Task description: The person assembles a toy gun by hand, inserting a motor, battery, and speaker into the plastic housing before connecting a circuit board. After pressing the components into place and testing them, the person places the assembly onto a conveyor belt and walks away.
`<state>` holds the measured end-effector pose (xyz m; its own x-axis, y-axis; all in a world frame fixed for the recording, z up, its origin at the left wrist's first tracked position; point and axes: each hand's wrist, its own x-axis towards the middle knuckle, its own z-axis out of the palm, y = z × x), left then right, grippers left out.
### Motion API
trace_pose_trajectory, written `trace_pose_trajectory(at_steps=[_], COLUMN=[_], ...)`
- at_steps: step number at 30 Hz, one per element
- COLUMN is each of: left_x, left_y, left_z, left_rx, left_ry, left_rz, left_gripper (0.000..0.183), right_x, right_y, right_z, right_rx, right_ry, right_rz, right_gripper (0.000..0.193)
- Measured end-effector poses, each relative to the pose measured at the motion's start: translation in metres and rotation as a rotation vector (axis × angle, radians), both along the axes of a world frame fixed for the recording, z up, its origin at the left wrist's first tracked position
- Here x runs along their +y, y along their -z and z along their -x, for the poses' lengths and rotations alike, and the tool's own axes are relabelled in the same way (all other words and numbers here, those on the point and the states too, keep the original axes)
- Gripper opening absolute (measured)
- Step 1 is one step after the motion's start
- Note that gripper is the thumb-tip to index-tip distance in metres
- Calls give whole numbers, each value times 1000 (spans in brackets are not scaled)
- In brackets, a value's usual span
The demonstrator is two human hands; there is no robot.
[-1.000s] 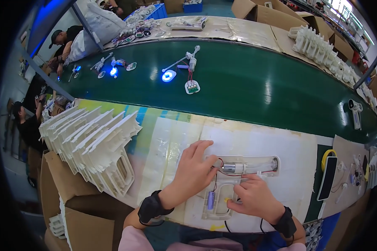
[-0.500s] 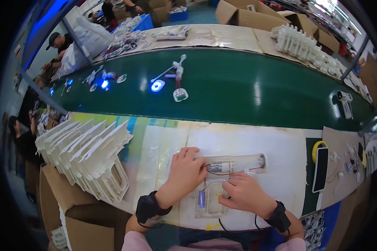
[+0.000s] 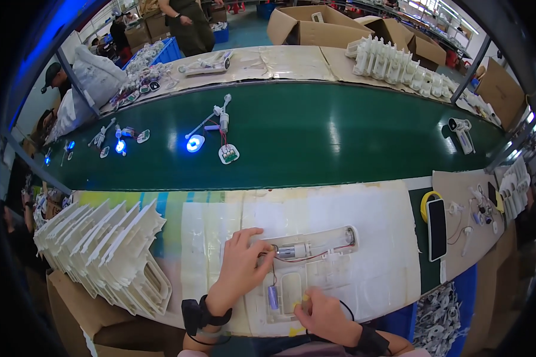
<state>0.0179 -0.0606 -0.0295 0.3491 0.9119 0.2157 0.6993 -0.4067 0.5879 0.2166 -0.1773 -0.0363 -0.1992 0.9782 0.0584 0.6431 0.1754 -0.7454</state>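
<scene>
On the white work surface lies a white plastic housing half (image 3: 339, 268) with a handle loop. A silver cylindrical motor (image 3: 290, 251) sits in its upper part, with a red wire running right. In the handle part rests a purple cylindrical battery (image 3: 273, 297) on thin wires. My left hand (image 3: 241, 268) covers the housing's left end, thumb and forefinger closed at the motor's end; what they pinch is hidden. Beside the handle's lower right, my right hand (image 3: 329, 318) is closed, with a small yellow bit at its fingertips that I cannot make out.
Nested white housings (image 3: 104, 250) stand at the left. A green conveyor belt (image 3: 280, 137) carries wired assemblies with lit blue lamps. To the right are a phone (image 3: 436, 229), a yellow tape roll (image 3: 429, 202) and a blue bin (image 3: 467, 297) of parts. People work beyond.
My right hand has drawn back from the wire beside the motor to the handle's lower right. My left hand stays at the motor's end. The housing lies more slanted, and the whole view has shifted.
</scene>
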Motion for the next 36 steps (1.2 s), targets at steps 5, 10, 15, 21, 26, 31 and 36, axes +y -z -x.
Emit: trace_pose_trajectory(at_steps=[5, 10, 15, 21, 26, 31, 36], left_x=[3, 6, 4, -5, -7, -9, -10], left_y=[-7, -7, 0, 6, 12, 15, 13], left_z=[5, 16, 9, -12, -10, -9, -10], left_rx=[-337, -446, -418, -178, -82, -61, -61], left_ry=[-28, -163, -106, 102, 112, 108, 101], left_rz=[5, -31, -147, -231, -196, -206, -201], left_gripper=[16, 16, 19, 27, 25, 33, 31], right_x=[19, 38, 55, 53, 63, 77, 75], right_y=[8, 5, -3, 13, -12, -27, -13], right_z=[-3, -25, -43, -45, -47, -45, -52], right_rx=[-26, 40, 115, 445, 112, -188, -162], right_ry=[29, 23, 484, 517, 414, 266, 338], right_rz=[-6, -182, -92, 270, 23, -248, -178], right_gripper=[36, 36, 18, 8, 9, 15, 13])
